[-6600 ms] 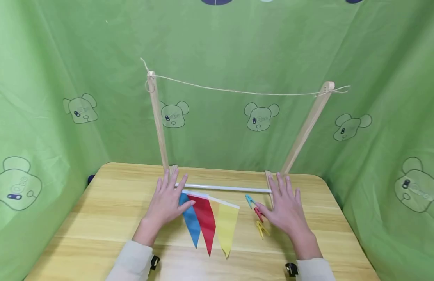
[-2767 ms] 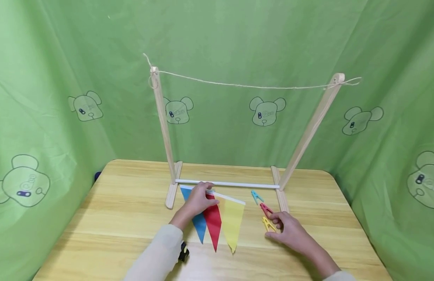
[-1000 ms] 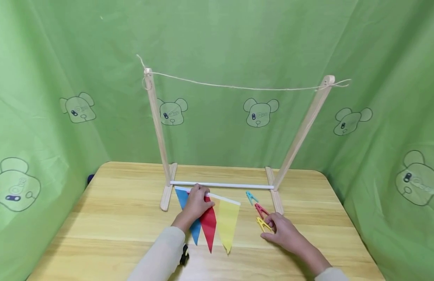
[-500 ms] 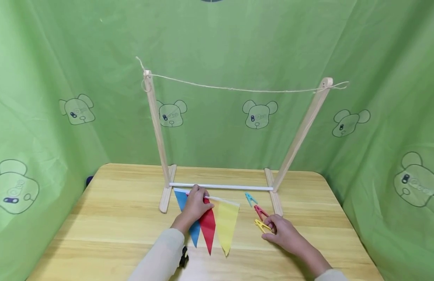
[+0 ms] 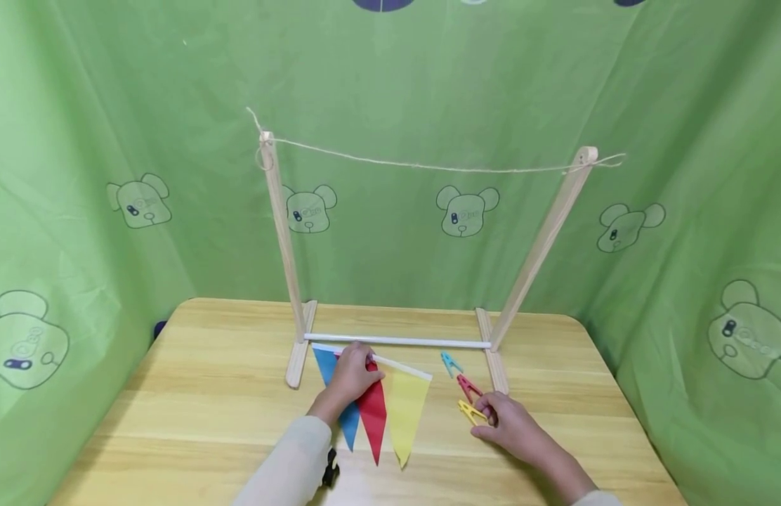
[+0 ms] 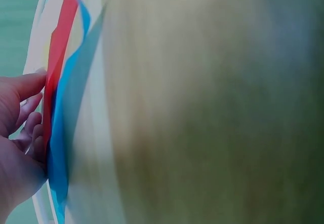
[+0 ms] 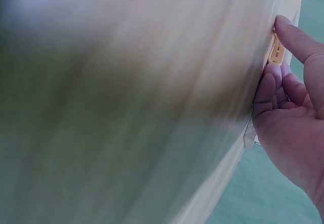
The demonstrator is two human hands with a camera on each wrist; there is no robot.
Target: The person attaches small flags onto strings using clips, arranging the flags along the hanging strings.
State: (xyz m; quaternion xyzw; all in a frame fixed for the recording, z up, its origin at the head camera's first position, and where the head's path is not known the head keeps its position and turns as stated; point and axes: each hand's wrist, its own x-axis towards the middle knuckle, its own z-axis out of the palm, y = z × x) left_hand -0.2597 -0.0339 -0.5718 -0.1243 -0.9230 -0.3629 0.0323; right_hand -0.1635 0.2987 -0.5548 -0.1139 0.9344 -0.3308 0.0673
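Note:
A string of three pennants lies on the wooden table [image 5: 194, 393]: blue [image 5: 332, 365], red [image 5: 373, 414] and yellow [image 5: 406, 407], joined by a white tape. My left hand [image 5: 359, 363] pinches the tape edge where blue meets red. The left wrist view shows its thumb [image 6: 25, 84] on the red pennant [image 6: 59, 51], with the blue pennant [image 6: 61, 148] below it. My right hand [image 5: 489, 410] pinches a yellow clothespin [image 5: 470, 411] that lies on the table. The right wrist view shows that pin [image 7: 276, 51] between thumb and fingers [image 7: 273, 89].
A red clothespin [image 5: 469, 386] and a teal clothespin [image 5: 451, 362] lie just beyond the yellow one. Behind stands a wooden frame with two posts [image 5: 279, 232], a white crossbar [image 5: 397, 341] and a twine line [image 5: 428, 167] strung across the top. Green cloth walls surround the table.
Both hands first lay flat on the table. The left then took hold of the pennant tape and the right reached the yellow clothespin. Over the last second they hardly moved.

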